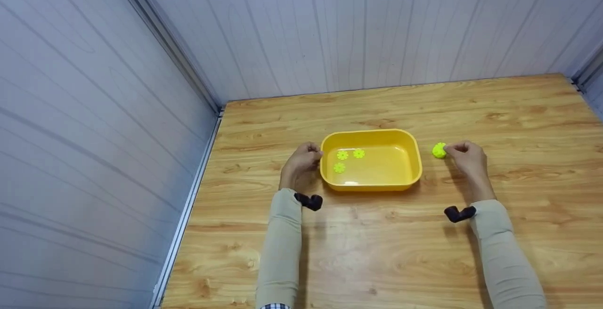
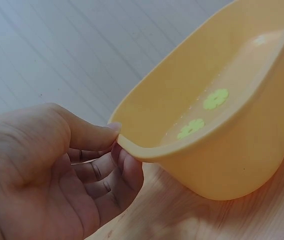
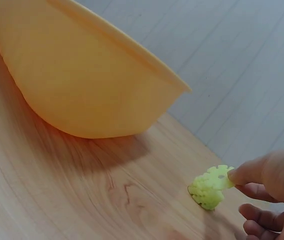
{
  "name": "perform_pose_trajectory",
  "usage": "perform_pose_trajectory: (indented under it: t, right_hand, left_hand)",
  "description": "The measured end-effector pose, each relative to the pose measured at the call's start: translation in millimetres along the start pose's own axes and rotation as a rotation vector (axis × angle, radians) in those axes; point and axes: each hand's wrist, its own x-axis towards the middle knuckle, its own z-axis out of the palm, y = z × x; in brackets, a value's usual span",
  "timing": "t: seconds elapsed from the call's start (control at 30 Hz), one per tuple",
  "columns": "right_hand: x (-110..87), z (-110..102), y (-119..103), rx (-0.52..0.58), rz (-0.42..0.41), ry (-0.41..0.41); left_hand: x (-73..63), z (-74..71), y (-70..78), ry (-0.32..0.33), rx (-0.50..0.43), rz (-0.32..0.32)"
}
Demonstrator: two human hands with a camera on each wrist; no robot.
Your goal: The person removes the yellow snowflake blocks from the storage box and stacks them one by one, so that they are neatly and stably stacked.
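Yellow plastic rounded-rectangular basin [image 1: 372,188] on wood-grain table [image 1: 377,252], left rim pinched by my left hand [image 1: 302,160], three neon-yellow flower-shaped pieces [image 1: 339,167] inside; at right, a matching stack [image 3: 206,196], top flower [image 3: 227,183] pinched by my right hand [image 1: 468,160].

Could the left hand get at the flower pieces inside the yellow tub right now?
Likely yes, on letting go: the left hand holds the tub by its rim, and the flower pieces lie near that end, uncovered.

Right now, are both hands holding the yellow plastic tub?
No, only the left hand pinches the rim of the tub, while the right hand pinches a yellow-green flower-shaped piece.
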Motion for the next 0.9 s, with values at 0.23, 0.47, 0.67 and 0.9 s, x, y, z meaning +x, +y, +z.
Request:
perform_pose_trajectory:
  t: [0.23,0.47,0.67,0.9]
  right_hand:
    - [2.6,1.6,0.3,0.0,0.034,-0.008]
    - [2.8,0.8,2.2,-0.022,0.025,-0.01]
    - [3.2,0.1,2.3,-0.024,0.019,-0.024]
    - [2.9,-0.9,3.8,0.012,0.02,-0.023]
  left_hand:
    - [0.0,0.4,-1.1,-0.002,0.02,0.011]
    - [-1.7,1.5,-1.6,-0.022,-0.016,0.012]
    - [-2.5,1.8,-1.7,-0.028,-0.046,0.012]
    - [-2.8,2.2,-3.0,-0.014,-0.071,-0.001]
